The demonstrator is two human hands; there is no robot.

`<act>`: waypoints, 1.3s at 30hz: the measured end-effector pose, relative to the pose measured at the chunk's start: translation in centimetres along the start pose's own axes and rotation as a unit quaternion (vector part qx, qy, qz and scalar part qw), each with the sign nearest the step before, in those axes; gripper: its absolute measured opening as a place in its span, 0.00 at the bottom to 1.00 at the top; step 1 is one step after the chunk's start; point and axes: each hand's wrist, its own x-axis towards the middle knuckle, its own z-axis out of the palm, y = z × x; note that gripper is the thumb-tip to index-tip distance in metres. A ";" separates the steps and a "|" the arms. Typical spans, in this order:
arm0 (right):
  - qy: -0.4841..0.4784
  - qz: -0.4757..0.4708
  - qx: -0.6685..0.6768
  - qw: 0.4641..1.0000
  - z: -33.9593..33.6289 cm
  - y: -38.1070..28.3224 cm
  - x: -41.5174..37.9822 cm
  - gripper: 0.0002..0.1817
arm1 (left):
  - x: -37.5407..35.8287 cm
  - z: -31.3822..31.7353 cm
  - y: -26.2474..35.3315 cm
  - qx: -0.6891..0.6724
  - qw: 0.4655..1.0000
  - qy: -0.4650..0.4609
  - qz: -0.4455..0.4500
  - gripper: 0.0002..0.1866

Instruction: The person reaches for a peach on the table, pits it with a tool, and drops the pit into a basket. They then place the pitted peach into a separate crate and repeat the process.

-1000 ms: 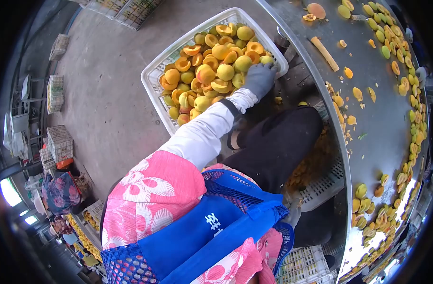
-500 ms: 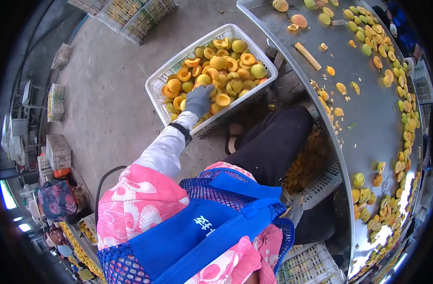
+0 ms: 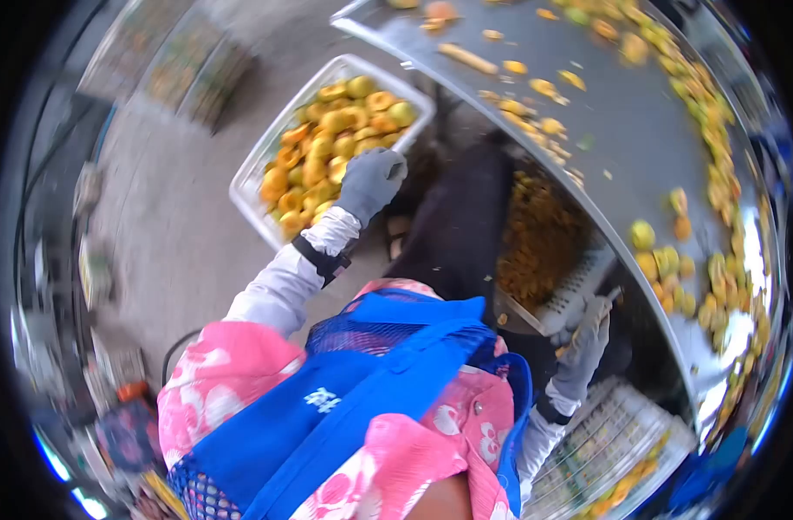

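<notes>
Left hand: here it is in a gray glove, at the near edge of the crate, right beside the fruit, fingers bent in toward the palm; whether they pinch anything, I cannot tell from this angle

Right hand: gray glove again, out past the apron and close to the basket's lower corner; fingers curled, a thin pale tip poking out beyond them, too blurred to name, and I cannot tell how they close on it

Fruit: piled all through the crate, yellow and orange, plenty of cut halves showing, some whole-looking ones toward the top and right corners

Crate: white, set at a slant, its right corner near the surface's near edge

Surface: gray metal, and busy; a long row of fruit bends along the far edge, a cluster sits toward the lower end, small bits lie scattered along the near edge

Stick: pale, lying near the surface's upper left corner

Basket: pale, beneath the surface's near edge, loaded with brown-orange scraps

Lower crate: at the bottom right, yellow pieces along its right edge

Apron: blue, worn over a pink patterned top, a dark trouser leg reaching between crate and basket
</notes>
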 end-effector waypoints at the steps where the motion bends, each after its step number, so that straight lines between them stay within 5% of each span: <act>1: 0.060 0.035 0.010 0.998 -0.1 -0.9 -0.2 0.10 | 2.0 0.1 3.8 -0.107 0.993 0.000 0.050 0.07; 2: 0.057 0.007 0.011 0.998 -0.9 -1.2 -0.6 0.12 | 3.6 0.6 7.8 -0.217 0.971 -0.011 0.102 0.06; 6: 0.100 0.000 0.053 0.994 -2.9 -1.0 -1.7 0.10 | 6.0 2.7 20.9 -0.291 0.889 -0.202 0.291 0.08; 9: 0.119 0.014 0.099 0.988 -3.7 -0.1 -2.3 0.13 | 5.8 4.3 28.9 -0.302 0.830 -0.215 0.417 0.09; 11: 0.130 0.032 0.123 0.983 -4.0 0.7 -2.1 0.13 | 5.9 5.2 33.2 -0.320 0.815 -0.232 0.423 0.12; 14: 0.137 0.092 0.141 0.976 -4.6 1.4 -1.5 0.12 | 8.3 8.0 38.7 -0.262 0.855 -0.182 0.409 0.18; 16: 0.149 0.115 0.178 0.966 -4.9 1.9 -0.9 0.09 | 10.9 11.4 40.8 -0.095 0.866 -0.119 0.476 0.23; 19: 0.155 0.114 0.176 0.966 -5.8 1.6 -0.1 0.08 | 12.5 13.3 42.3 -0.016 0.834 -0.256 0.489 0.27; 23: 0.117 0.027 0.133 0.984 -5.7 1.3 1.2 0.07 | 12.2 13.7 40.6 -0.079 0.852 -0.254 0.451 0.25; 24: 0.100 0.013 0.142 0.985 -5.5 0.8 1.5 0.07 | 11.9 13.7 39.6 -0.380 0.774 -0.443 0.244 0.23; 25: 0.099 0.015 0.144 0.985 -5.2 0.2 1.8 0.07 | 11.7 13.3 38.3 -0.614 0.563 -0.553 -0.008 0.20; 26: 0.075 0.015 0.147 0.986 -4.9 -0.3 2.0 0.07 | 10.5 11.2 36.9 -0.593 0.622 -0.456 0.231 0.18; 29: 0.041 0.008 0.130 0.991 -2.8 -2.3 2.4 0.09 | 5.9 5.8 34.5 -0.695 0.557 -0.408 0.198 0.19; 30: 0.057 0.022 0.098 0.993 -2.0 -2.9 2.4 0.09 | 4.9 5.7 33.7 -0.638 0.636 -0.345 0.264 0.20; 33: 0.069 0.018 0.058 0.996 0.1 -2.7 1.8 0.11 | 3.4 4.0 31.7 -0.683 0.600 -0.382 0.164 0.19; 34: 0.075 -0.020 0.033 0.996 0.6 -2.3 1.7 0.11 | 3.2 4.1 31.2 -0.644 0.645 -0.320 0.257 0.17; 35: 0.082 -0.058 0.008 0.995 1.1 -1.8 1.5 0.12 | 3.0 3.9 30.7 -0.647 0.645 -0.315 0.256 0.17; 37: 0.101 -0.099 -0.074 0.987 1.8 -1.0 1.5 0.12 | 2.7 2.8 30.0 -0.748 0.482 -0.455 0.015 0.22; 39: 0.120 -0.142 -0.155 0.970 2.3 -0.9 1.3 0.12 | 2.4 1.8 29.8 -0.734 0.529 -0.425 0.037 0.26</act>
